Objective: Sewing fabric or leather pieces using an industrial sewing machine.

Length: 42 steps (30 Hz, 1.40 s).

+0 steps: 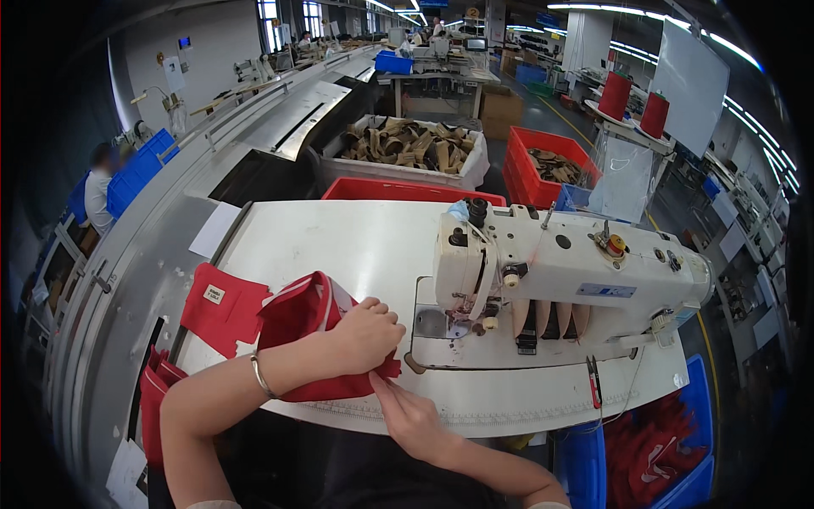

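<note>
A red fabric piece (pixel 292 318), folded into an open loop with a pale strip along its inner edge, stands at the front of the white sewing table (pixel 339 237). My left hand (pixel 369 337), with a bangle on its wrist, is closed over the right side of the piece. Below it my right hand (pixel 415 420) pinches the lower right corner between its fingertips; the thumb is mostly hidden. To the left, a flat red fabric panel (pixel 222 310) with a small white label lies on the table. The sewing machine (pixel 568 263) stands right of my hands, its needle area apart from the fabric.
Small black-and-red thread snips (pixel 593 382) lie by the table's right front. Blue bins (pixel 699 407) with red fabric stand below right. More red pieces (pixel 157 399) hang at the left edge. Behind are a white bin (pixel 407 176) of brown pieces and a red crate (pixel 543 153).
</note>
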### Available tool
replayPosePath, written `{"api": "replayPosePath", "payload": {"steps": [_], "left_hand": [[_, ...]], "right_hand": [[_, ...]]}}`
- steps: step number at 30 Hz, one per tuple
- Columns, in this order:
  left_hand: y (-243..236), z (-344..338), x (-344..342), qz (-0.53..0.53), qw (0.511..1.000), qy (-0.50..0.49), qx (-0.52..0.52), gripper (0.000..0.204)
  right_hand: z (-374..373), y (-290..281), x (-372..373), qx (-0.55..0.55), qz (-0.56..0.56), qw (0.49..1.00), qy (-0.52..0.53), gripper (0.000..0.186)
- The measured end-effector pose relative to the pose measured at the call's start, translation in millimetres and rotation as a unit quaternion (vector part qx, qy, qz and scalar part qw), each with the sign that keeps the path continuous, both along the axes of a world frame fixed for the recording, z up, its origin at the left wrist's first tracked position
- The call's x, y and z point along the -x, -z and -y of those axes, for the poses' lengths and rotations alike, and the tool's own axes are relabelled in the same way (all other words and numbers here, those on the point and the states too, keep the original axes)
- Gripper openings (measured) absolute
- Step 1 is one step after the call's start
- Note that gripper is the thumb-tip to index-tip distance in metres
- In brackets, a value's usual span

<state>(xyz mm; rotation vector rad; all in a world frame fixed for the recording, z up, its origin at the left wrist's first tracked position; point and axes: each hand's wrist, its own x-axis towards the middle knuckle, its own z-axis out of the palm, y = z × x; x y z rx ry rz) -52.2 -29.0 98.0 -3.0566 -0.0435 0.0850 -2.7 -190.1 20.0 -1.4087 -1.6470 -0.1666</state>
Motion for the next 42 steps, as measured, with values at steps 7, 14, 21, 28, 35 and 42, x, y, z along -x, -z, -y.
{"api": "replayPosePath", "payload": {"steps": [7,14,21,28,35,42], "left_hand": [[69,-9,-49,0.073,0.915,0.06,0.392,0.005],[73,-14,-69,0.11,0.891,-0.038,0.44,0.014],[79,-18,-69,0.168,0.9,-0.026,0.401,0.019],[91,-37,-75,0.186,0.814,-0.023,0.551,0.026],[82,-37,-74,0.181,0.819,-0.039,0.544,0.026],[77,-35,-72,0.183,0.823,-0.048,0.536,0.027]], "right_hand": [[30,2,-90,0.016,0.435,0.895,-0.096,0.033],[22,13,-118,0.055,0.404,0.91,-0.084,0.036],[20,7,-120,0.071,0.403,0.907,-0.096,0.039],[17,13,-129,0.112,0.412,0.902,-0.068,0.032],[6,17,-146,0.107,0.428,0.896,-0.044,0.032],[9,11,-142,0.118,0.398,0.91,-0.021,0.031]]}}
